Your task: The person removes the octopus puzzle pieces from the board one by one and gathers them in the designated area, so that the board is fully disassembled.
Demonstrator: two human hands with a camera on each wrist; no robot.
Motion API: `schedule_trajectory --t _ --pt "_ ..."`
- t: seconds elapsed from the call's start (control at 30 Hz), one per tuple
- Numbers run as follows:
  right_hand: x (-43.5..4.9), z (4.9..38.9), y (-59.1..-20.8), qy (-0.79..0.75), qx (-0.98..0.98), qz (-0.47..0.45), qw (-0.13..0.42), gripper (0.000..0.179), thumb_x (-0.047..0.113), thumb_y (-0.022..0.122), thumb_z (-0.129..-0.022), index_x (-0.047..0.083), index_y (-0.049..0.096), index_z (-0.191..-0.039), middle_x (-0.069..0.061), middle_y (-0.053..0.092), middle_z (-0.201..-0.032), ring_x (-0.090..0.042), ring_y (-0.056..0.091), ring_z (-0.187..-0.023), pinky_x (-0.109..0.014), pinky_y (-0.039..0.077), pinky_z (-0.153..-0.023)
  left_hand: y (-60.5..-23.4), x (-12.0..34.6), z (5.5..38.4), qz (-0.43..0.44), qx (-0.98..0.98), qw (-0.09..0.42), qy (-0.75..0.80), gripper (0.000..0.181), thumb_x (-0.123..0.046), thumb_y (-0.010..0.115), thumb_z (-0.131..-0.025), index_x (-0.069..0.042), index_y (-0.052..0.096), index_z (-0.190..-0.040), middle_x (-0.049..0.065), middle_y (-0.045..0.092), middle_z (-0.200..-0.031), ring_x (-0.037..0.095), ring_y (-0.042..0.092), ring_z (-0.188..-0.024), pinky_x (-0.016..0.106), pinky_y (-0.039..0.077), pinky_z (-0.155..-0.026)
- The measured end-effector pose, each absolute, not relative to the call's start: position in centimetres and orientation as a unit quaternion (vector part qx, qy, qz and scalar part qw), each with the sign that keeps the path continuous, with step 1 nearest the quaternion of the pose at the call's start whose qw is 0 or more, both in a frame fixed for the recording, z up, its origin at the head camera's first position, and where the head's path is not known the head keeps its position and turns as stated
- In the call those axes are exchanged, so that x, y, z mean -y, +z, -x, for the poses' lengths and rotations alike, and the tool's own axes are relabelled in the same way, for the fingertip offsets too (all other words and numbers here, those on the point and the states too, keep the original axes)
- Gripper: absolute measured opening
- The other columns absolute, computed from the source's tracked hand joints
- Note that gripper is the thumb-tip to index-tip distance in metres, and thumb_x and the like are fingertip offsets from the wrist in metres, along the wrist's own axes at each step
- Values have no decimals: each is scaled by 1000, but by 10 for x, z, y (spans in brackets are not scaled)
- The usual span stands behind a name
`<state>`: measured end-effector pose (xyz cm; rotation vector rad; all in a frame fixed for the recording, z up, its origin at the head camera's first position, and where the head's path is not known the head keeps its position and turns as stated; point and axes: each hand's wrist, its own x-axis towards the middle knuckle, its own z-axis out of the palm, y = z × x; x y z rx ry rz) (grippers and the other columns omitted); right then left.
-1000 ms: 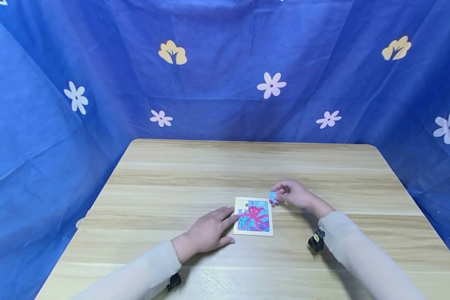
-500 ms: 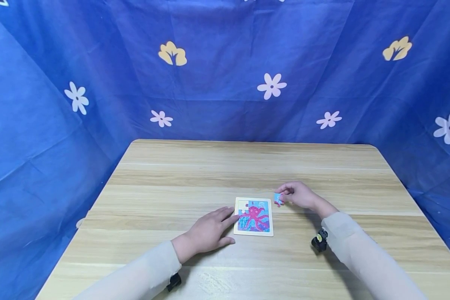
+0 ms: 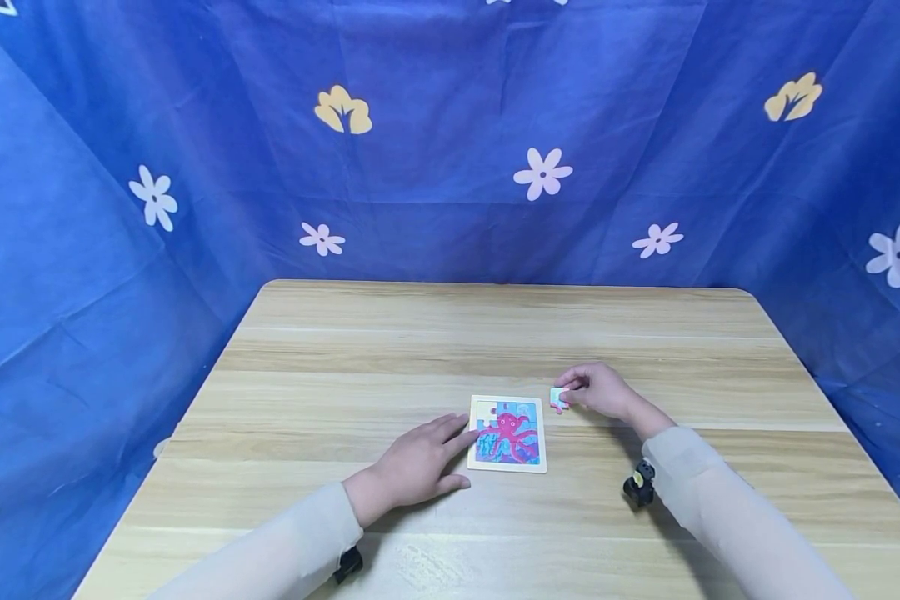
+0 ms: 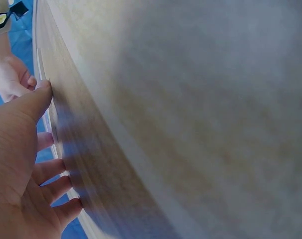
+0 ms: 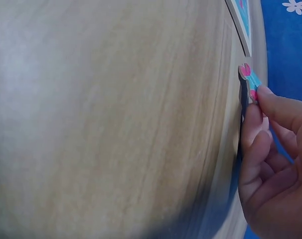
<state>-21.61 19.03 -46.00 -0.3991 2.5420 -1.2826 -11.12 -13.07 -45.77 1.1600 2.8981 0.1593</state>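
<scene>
A small square jigsaw puzzle (image 3: 508, 467) with a pale frame lies on the table, showing a pink octopus on blue. Its upper left corner shows a bare patch of pale backing. My left hand (image 3: 417, 462) rests flat at the frame's left side, with a fingertip over the edge. To the right of the frame, my right hand (image 3: 596, 390) pinches a blue and pink puzzle piece (image 3: 558, 397) between thumb and fingers. In the right wrist view the puzzle piece (image 5: 252, 84) is tilted and held by its edge, near the frame's corner.
The wooden table (image 3: 390, 350) has rounded far corners. A blue cloth (image 3: 435, 125) with white and yellow flower prints hangs behind it and along both sides. A black wrist camera (image 3: 639, 483) hangs under the right sleeve, another black device (image 3: 348, 564) under the left.
My right hand has drawn slightly right, away from the frame, with the puzzle piece, whose tilt has changed and which now looks paler. The left hand has stayed in place.
</scene>
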Motion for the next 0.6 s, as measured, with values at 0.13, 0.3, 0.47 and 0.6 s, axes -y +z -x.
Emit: schedule_trajectory --t 0.13,0.3,0.47,0.6 --pt "-190 215 -461 -437 -882 127 123 16 3 73 -82 0 70 -97 -2 65 -82 -14 56 -67 -23 47 -52 -458 130 110 -371 -927 6 51 68 -54 55 -91 -11 45 -143 17 40 -145 32 39 -132 42 34 -107" --pt "-190 213 -463 -428 -889 129 102 17 6 74 -82 1 69 -97 -3 67 -85 -16 61 -78 -26 50 -65 -460 129 108 -371 -927 1 49 68 -54 56 -90 -10 46 -142 17 40 -145 32 39 -131 42 34 -107" --pt "-190 212 -465 -423 -892 134 90 17 6 74 -81 0 69 -96 -4 68 -86 -18 63 -81 -30 52 -75 -460 128 106 -371 -927 -2 48 68 -53 56 -90 -11 46 -142 17 41 -144 32 40 -131 41 34 -107" --pt "-191 211 -466 -422 -892 134 89 18 7 74 -82 0 69 -98 -5 68 -88 -19 64 -83 -35 52 -79 -461 127 104 -371 -927 -5 50 68 -53 57 -90 -11 46 -142 16 42 -143 32 40 -131 41 34 -107"
